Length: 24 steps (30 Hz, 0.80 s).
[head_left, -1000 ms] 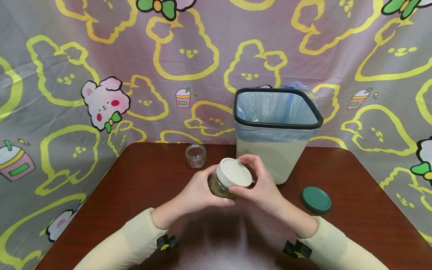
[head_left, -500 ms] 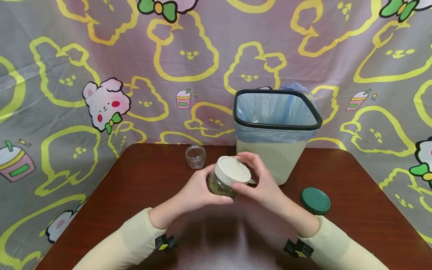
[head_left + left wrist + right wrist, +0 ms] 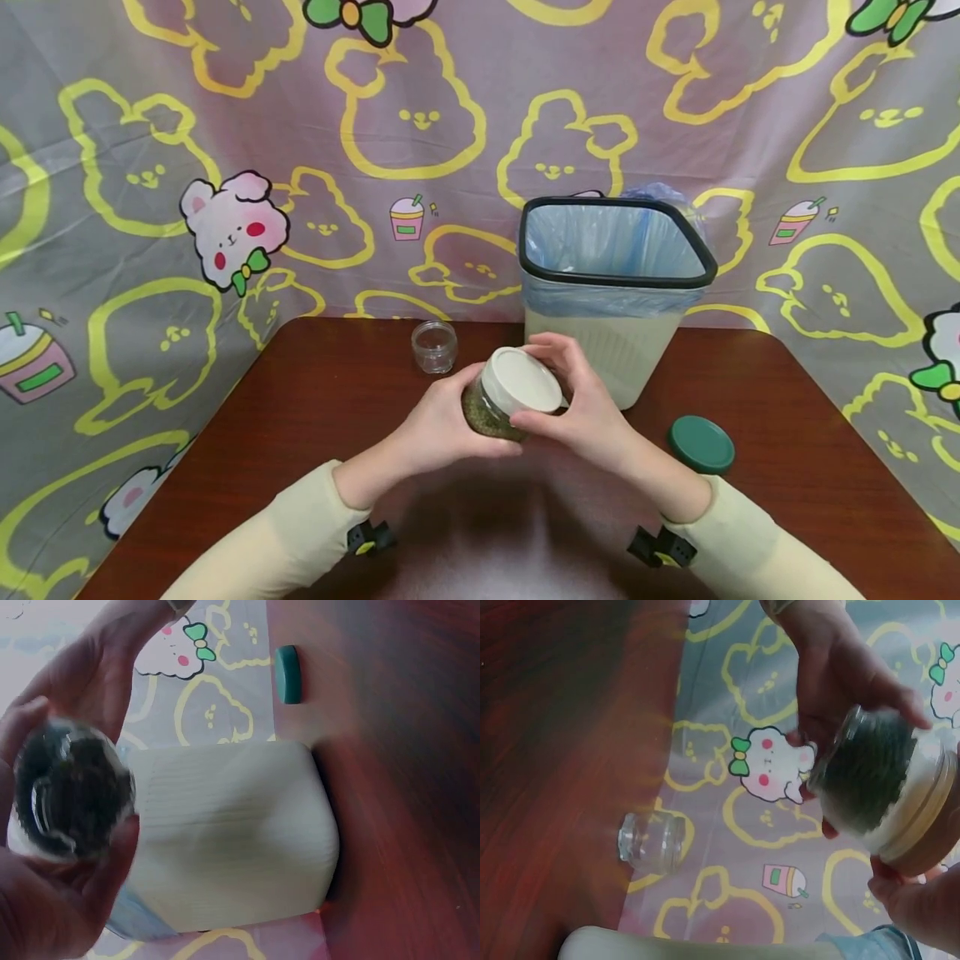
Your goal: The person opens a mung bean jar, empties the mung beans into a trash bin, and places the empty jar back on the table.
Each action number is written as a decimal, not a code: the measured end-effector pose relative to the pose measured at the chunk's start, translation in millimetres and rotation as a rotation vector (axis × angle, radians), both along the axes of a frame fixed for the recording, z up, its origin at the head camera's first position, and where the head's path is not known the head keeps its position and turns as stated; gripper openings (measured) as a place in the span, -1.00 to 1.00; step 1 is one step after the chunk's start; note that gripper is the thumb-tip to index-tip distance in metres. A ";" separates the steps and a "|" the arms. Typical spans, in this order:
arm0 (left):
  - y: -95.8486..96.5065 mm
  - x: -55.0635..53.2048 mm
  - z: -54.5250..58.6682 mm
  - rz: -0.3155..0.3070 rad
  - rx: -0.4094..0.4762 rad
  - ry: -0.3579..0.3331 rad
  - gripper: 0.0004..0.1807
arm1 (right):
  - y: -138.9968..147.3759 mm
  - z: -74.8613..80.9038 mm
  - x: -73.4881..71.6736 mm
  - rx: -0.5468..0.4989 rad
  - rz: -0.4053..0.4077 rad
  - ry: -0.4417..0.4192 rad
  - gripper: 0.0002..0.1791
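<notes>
Above the table, my left hand (image 3: pixel 442 421) grips the glass body of a jar (image 3: pixel 483 414) that holds dark green, grainy contents. The jar tilts, its top turned up and toward the right. On it sits a cream-white lid (image 3: pixel 522 380), whose edge my right hand (image 3: pixel 581 400) pinches between thumb and fingers. Seen from the left wrist, the round jar bottom (image 3: pixel 71 791) faces the camera. The right wrist view shows the green contents through the side of the jar (image 3: pixel 870 769), with the lid (image 3: pixel 922 836) at its lower right.
An open, small clear jar (image 3: pixel 435 347) stands at the table's back. Right of it is a cream trash bin (image 3: pixel 592 346) with a black rim and blue bag. A green lid (image 3: pixel 702 444) lies on the brown table (image 3: pixel 300 417) at right. Behind hangs a patterned cloth (image 3: pixel 450 100).
The jar and both hands shift only slightly. The fingers of my right hand have moved a little along the lid's edge. The other things stay where they were.
</notes>
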<state>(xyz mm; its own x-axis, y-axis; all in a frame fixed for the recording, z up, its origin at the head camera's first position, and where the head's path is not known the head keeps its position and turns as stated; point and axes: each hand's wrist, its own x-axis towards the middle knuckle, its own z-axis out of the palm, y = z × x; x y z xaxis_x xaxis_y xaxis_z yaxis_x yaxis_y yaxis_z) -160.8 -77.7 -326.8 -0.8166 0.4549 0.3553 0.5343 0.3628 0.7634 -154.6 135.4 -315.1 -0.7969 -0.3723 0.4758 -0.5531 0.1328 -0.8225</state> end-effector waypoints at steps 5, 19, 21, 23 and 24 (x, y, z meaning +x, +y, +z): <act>-6.8 -4.4 1.9 -0.170 0.054 -0.122 -0.16 | 4.0 2.9 -1.6 -0.024 0.151 0.034 -0.14; -2.9 -0.7 -0.6 -0.053 -0.006 -0.048 -0.09 | 4.4 4.1 -0.2 0.057 0.067 0.097 -0.07; -0.9 0.5 -0.7 -0.019 -0.007 -0.028 -0.09 | 2.8 4.7 1.0 0.076 0.002 0.090 -0.08; 0.9 1.2 -0.6 0.008 -0.006 -0.011 -0.09 | 1.2 4.9 1.8 0.095 -0.054 0.082 -0.09; 1.7 1.4 -0.6 0.018 -0.004 -0.006 -0.09 | 0.2 5.0 2.1 0.104 -0.079 0.076 -0.09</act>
